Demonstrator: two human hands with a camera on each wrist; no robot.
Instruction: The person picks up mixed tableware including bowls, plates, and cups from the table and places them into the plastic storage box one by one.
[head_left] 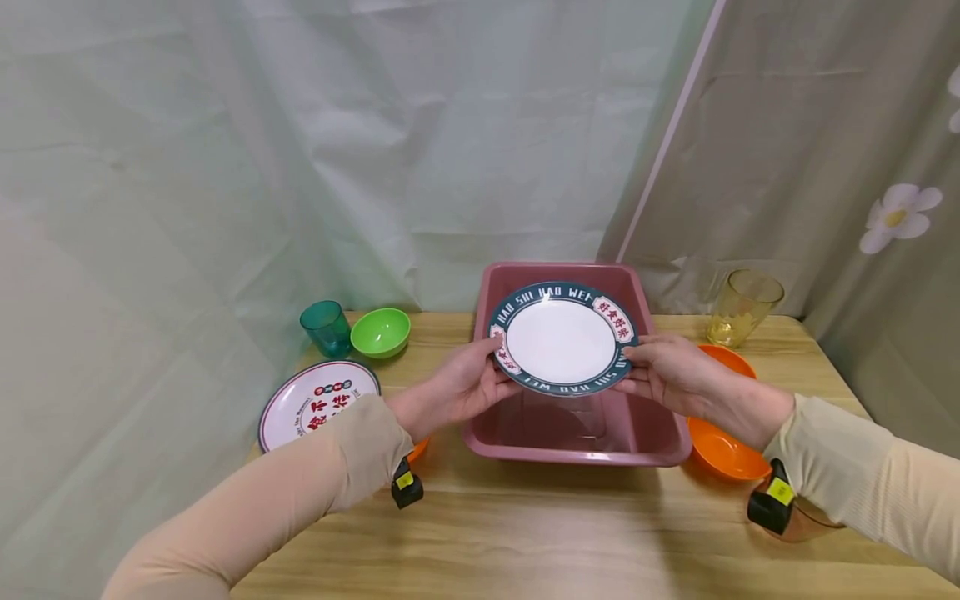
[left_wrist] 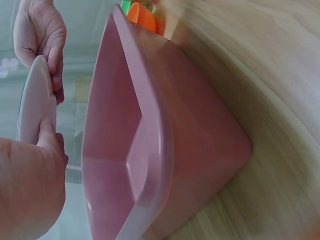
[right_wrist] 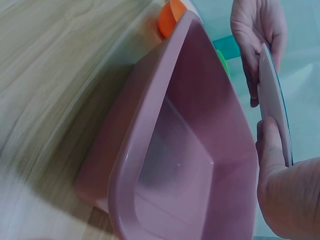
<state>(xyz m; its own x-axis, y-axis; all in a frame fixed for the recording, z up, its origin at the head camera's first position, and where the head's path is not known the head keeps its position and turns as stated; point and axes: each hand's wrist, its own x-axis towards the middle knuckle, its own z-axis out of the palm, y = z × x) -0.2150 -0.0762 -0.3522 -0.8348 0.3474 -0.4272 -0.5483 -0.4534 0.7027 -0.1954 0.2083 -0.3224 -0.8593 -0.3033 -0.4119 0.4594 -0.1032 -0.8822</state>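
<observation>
Both hands hold a white plate (head_left: 562, 342) with a dark green lettered rim above a pink plastic basin (head_left: 577, 456). My left hand (head_left: 468, 379) grips its left edge, thumb on the rim and fingers underneath. On the opposite edge, my right hand (head_left: 667, 375) pinches the rim the same way. The left wrist view shows the plate (left_wrist: 32, 102) from the side, above the level of the basin's rim (left_wrist: 150, 115). In the right wrist view, the fingers support the plate's pale underside (right_wrist: 272, 105). The visible part of the basin floor (right_wrist: 175, 165) is bare.
Left of the basin are a teal cup (head_left: 327, 327), a green bowl (head_left: 381, 333) and a white plate with red characters (head_left: 311, 400). An orange bowl (head_left: 723, 454), another orange dish (head_left: 727, 360) and a yellow glass (head_left: 742, 307) stand right. A curtain (head_left: 450, 167) hangs behind the wooden table (head_left: 525, 533).
</observation>
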